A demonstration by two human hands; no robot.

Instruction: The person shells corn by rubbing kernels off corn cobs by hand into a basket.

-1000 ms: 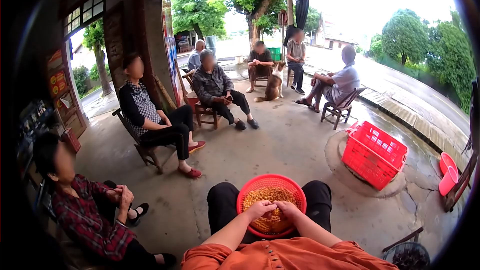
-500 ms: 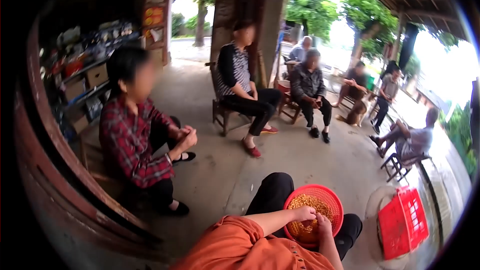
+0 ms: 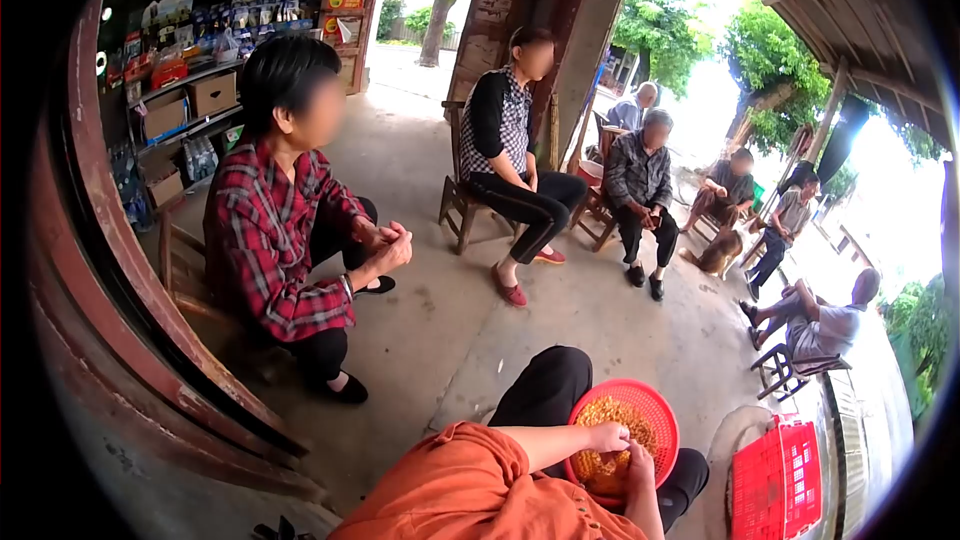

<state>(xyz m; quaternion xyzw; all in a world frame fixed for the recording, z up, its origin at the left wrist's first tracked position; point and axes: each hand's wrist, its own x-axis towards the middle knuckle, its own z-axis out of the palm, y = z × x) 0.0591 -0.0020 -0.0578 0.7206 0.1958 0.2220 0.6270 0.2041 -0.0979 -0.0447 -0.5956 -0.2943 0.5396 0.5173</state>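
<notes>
A round red plastic basket (image 3: 668, 420) rests on my lap, held up by my dark-trousered legs. Inside lies a layer of small yellow-orange pieces (image 3: 612, 411) that look like kernels or beans. Over the basket, my left hand (image 3: 607, 436) has its fingers closed in a pinch. My right hand (image 3: 641, 464) meets it from the near side, its fingers closed as well. The fingertips are close together, and whatever lies between them is too small to make out.
A red plastic crate (image 3: 777, 480) stands on the concrete floor to my right. A person in a plaid shirt (image 3: 275, 240) sits close on my left. Several other people sit on chairs ahead, with a dog (image 3: 718, 253) among them. Stocked shelves (image 3: 190, 105) stand at the left.
The view has shifted and tilted, so the surroundings appear moved. Both hands stay together over the basket, with their fingers still closed.
</notes>
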